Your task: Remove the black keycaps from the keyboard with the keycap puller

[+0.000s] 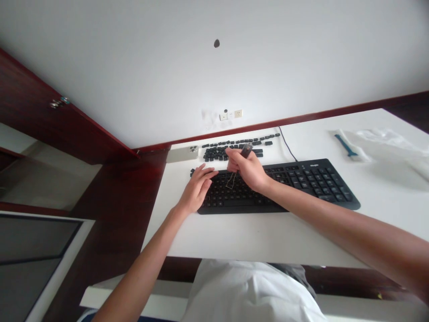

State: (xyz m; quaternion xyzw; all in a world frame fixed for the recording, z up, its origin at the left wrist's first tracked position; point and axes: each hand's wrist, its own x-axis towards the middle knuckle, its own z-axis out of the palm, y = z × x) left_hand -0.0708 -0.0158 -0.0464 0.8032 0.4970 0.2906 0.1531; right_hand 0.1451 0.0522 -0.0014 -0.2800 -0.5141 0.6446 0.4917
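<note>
My right hand [244, 170] is shut on a wire keycap puller [231, 180], gripping its dark handle above the keyboard with the wire loop hanging down toward the keys. My left hand [197, 190] rests on the left part of a black full-size keyboard [318, 183], its fingers spread over the keys and holding nothing. Just beyond the keyboard, loose black keycaps [214, 154] lie in a cluster on the white desk [234, 237], with more in a curved row [239, 141] behind them.
A silver smartphone [181, 154] lies at the desk's far left corner. A dark cable [287, 144] runs from the keyboard toward the wall. At the right, a blue-handled brush [346, 145] lies on clear plastic film [385, 145]. A dark red wooden cabinet [60, 120] stands at the left.
</note>
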